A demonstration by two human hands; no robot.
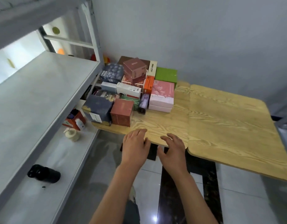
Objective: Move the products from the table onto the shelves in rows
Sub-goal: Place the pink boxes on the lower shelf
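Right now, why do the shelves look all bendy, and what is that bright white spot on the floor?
In the head view, the wide-angle lens bends the grey shelves and wooden table edges into curves; the white spot is lamp glare on the glossy floor tiles; the far shelf corner is blurry and washed out; both hands, left hand and right hand, look fairly sharp.

My table [220, 113] is light wood with a strong grain, made of two boards butted side by side. Its far left corner carries a pile of boxes [131, 88]: a dark blue box [98, 109] and a red-brown box [121, 112] nearest me, a pink box [162, 94] to their right, a green box [166, 75] at the far side. To the left stand grey shelves [34, 97]; the lower shelf [47, 159] holds a black jar [44, 173] lying on its side, a cream pump bottle [72, 134] and an orange carton [74, 118].
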